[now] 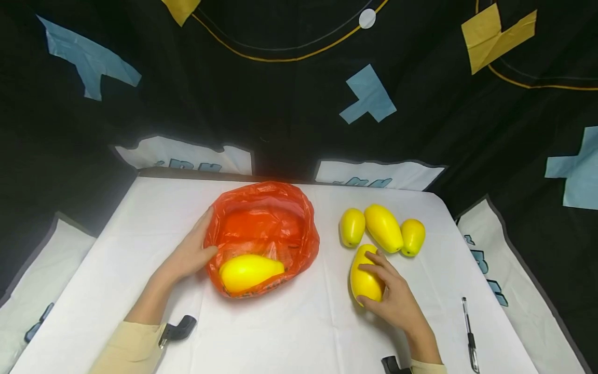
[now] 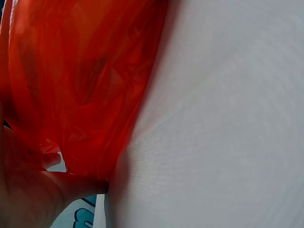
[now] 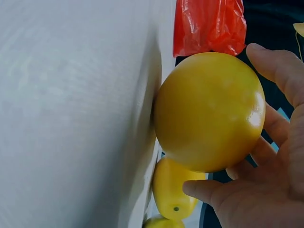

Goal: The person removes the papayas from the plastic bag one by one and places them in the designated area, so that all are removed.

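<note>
A red plastic bag (image 1: 261, 218) stands with its mouth spread wide, one large yellow mango (image 1: 249, 272) inside it. My left hand (image 1: 191, 252) rests against the bag's left side, thumb at its near edge; some fingertips are hidden behind the plastic. In the left wrist view the thumb (image 2: 80, 185) lies fairly straight along the red film. To the right, my right hand (image 1: 390, 288) holds another yellow mango (image 1: 364, 278) on the table, fingers curving over its top and thumb by its near left side. Three more mangoes (image 1: 383, 228) lie just beyond it.
A white cloth covers the table (image 1: 289, 337). Near the right edge lies a pen (image 1: 470, 335) with a black grip. Behind the table hangs a dark cloth (image 1: 280, 114) with blue and yellow patches.
</note>
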`<action>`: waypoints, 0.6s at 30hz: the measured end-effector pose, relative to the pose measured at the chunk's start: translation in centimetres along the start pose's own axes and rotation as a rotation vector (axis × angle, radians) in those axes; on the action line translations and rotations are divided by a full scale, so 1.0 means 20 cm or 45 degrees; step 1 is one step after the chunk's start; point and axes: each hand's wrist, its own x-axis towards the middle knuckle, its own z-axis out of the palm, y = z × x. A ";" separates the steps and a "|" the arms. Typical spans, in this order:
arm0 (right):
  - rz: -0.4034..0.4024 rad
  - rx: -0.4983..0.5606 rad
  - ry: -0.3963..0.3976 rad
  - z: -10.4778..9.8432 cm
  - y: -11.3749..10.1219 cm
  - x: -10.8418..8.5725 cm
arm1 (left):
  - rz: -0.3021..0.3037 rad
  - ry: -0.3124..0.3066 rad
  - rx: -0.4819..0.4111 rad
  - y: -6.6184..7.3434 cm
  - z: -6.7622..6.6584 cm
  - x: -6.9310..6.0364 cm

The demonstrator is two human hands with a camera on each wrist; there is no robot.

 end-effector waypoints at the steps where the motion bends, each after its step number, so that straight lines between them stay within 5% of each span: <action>1: 0.001 -0.007 0.001 0.00 0.00 -0.01 | -0.001 0.000 -0.002 0.00 0.00 0.00; 18: -0.066 -0.052 0.058 -0.06 -0.01 0.00 | -0.019 -0.005 0.021 0.00 0.01 -0.01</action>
